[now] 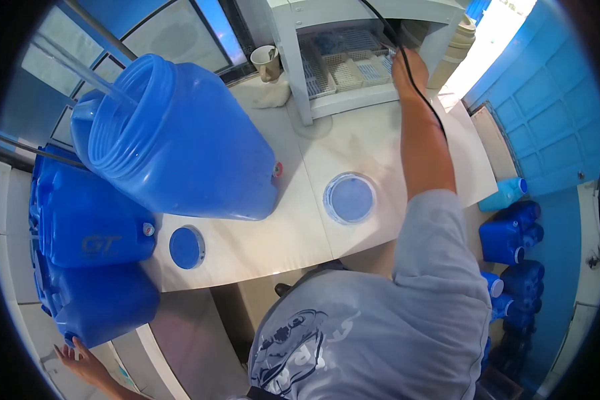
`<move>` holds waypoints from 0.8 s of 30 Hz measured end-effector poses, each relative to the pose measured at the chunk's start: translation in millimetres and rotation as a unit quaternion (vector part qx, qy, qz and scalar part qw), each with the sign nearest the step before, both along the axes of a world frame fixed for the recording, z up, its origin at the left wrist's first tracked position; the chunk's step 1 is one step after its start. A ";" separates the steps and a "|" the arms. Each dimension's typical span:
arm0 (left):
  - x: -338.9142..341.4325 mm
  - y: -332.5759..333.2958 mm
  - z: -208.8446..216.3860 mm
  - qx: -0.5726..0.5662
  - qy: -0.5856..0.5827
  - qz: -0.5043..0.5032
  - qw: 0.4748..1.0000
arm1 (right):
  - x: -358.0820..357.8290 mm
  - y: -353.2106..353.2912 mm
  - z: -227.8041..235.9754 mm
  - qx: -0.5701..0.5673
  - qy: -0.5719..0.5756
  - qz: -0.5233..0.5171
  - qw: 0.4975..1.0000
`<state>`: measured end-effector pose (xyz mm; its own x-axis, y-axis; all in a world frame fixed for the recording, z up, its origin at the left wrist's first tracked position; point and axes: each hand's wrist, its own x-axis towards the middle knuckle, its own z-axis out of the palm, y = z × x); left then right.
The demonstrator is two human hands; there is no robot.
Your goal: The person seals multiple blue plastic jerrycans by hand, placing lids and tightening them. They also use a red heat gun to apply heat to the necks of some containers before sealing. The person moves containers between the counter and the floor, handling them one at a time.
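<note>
At the lower left, my left hand [87, 363] is by the small blue spout cap [71, 339] of a blue water jug [110, 303], its fingers stretched and apart. My right arm reaches far forward to a white shelf unit [353, 107]. There my right hand [412, 68] is closed at the right end of some small baskets [345, 72] with blue and white packets; what its fingertips hold is hidden. A large open blue jug [200, 140] stands on the white counter. A clear streak [90, 73], tube or running water, enters its wide mouth.
Two round blue lids [187, 247] [351, 199] lie on the counter [280, 243]. Another blue jug [93, 220] stands at the left. A mug [266, 63] sits beside the shelf. A black cable [417, 87] crosses my right forearm. More blue jugs [503, 237] line the right wall.
</note>
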<state>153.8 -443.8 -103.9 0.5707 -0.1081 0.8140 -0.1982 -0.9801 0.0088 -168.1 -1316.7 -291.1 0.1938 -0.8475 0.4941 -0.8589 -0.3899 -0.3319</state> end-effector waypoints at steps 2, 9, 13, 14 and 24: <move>-24.4 -42.4 -10.9 -0.091 0.145 -0.216 0.961 | -0.8 46.6 13.7 0.045 -0.060 0.014 0.997; -130.4 -238.7 -77.0 -0.179 0.489 -0.524 0.674 | 4.9 326.0 57.9 0.234 -0.211 0.463 0.828; -163.3 -309.0 -95.7 -0.269 0.564 -0.598 0.501 | 21.4 392.4 89.9 0.033 -0.176 0.533 0.827; -160.4 -316.1 -95.0 -0.273 0.599 -0.579 0.481 | 20.0 399.7 93.8 0.031 -0.147 0.525 0.838; -191.1 -326.8 -109.7 -0.339 0.644 -0.563 0.391 | -15.3 418.8 64.4 0.332 -0.356 0.438 0.755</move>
<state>-37.3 -770.6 -213.5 0.4567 -0.8896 -0.0121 0.0966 0.0361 0.9947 -183.4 -897.9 -226.7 0.7103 -0.6544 0.2593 0.1215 -0.2489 -0.9609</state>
